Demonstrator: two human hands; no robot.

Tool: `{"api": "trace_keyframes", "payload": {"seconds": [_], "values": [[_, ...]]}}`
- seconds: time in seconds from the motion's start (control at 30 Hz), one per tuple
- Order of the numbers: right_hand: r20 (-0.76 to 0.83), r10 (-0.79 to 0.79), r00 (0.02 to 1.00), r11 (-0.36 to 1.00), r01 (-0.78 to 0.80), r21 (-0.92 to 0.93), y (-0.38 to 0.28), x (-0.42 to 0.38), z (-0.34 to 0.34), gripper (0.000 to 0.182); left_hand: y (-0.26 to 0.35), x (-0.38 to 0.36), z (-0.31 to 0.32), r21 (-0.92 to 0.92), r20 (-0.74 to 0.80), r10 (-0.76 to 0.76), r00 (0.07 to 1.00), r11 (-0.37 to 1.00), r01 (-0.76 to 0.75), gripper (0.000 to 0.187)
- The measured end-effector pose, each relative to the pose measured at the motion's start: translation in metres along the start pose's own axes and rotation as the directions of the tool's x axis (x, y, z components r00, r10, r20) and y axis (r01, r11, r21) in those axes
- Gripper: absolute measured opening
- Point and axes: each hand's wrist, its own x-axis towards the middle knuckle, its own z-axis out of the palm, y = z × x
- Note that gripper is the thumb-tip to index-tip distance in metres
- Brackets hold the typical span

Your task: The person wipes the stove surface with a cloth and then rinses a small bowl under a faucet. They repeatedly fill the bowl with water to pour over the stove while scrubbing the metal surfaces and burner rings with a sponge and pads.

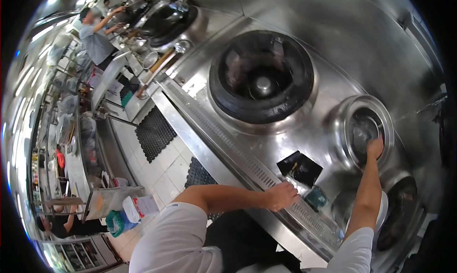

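My left hand (282, 197) is low over the perforated front strip of the steel counter, its fingers curled. Clear plastic wrapping (296, 184) lies right at these fingertips; whether they grip it is hidden. Just beyond are a flat black sheet or packet (302, 167) and a dark green item (316, 198), perhaps a pad or cloth. My right hand (375, 148) reaches down inside a round metal pot (339, 130) set in the counter. Its fingers are closed near a curved, shiny edge in the pot, and what they hold cannot be made out.
A large black wok burner ring (261, 112) sits ahead. Another metal vessel (340, 206) stands by my right forearm. Ladles and a strainer (150, 60) lie farther left. A person in a grey shirt (95, 42) works at the far woks. Black mats (156, 135) cover part of the floor.
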Motion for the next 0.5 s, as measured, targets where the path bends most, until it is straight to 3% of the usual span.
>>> {"api": "trace_keyframes", "payload": {"seconds": [0.07, 0.1, 0.13, 0.17, 0.27, 0.4, 0.47, 0.5], "values": [[0.287, 0.182, 0.941, 0.982, -0.186, -0.011, 0.051, 0.022, 0.070, 0.050, 0.001, -0.003, -0.011, 0.007, 0.067, -0.021, 0.998, 1.000, 0.021, 0.054], [0.367, 0.330, 0.870, 0.868, -0.432, 0.243, 0.048, 0.018, 0.066, 0.048, 0.003, -0.002, -0.012, 0.002, 0.100, -0.026, 0.995, 1.000, 0.026, 0.056], [0.480, 0.426, 0.767, 0.631, -0.632, 0.450, 0.039, 0.010, 0.060, 0.046, 0.004, -0.002, -0.010, 0.015, 0.089, -0.024, 0.996, 1.000, 0.023, 0.057], [0.610, 0.458, 0.647, 0.305, -0.759, 0.576, 0.032, 0.002, 0.051, 0.044, 0.004, -0.003, -0.007, 0.025, 0.079, -0.021, 0.997, 1.000, 0.019, 0.058], [0.694, 0.362, 0.622, 0.113, -0.768, 0.630, 0.022, -0.003, 0.018, 0.042, 0.005, -0.005, -0.002, 0.013, 0.068, -0.024, 0.997, 1.000, 0.023, 0.056], [0.702, 0.381, 0.602, -0.085, -0.733, 0.674, 0.017, -0.005, -0.013, 0.032, 0.007, -0.007, 0.013, 0.037, 0.080, -0.043, 0.996, 0.999, 0.040, 0.055], [0.684, 0.289, 0.670, -0.097, -0.690, 0.717, 0.019, -0.009, -0.030, 0.032, 0.005, -0.007, 0.023, 0.038, 0.071, -0.046, 0.996, 0.998, 0.043, 0.053], [0.638, 0.173, 0.751, 0.028, -0.651, 0.759, 0.024, -0.014, -0.040, 0.034, 0.004, -0.006, 0.027, 0.038, 0.066, -0.045, 0.997, 0.998, 0.042, 0.053]]}}
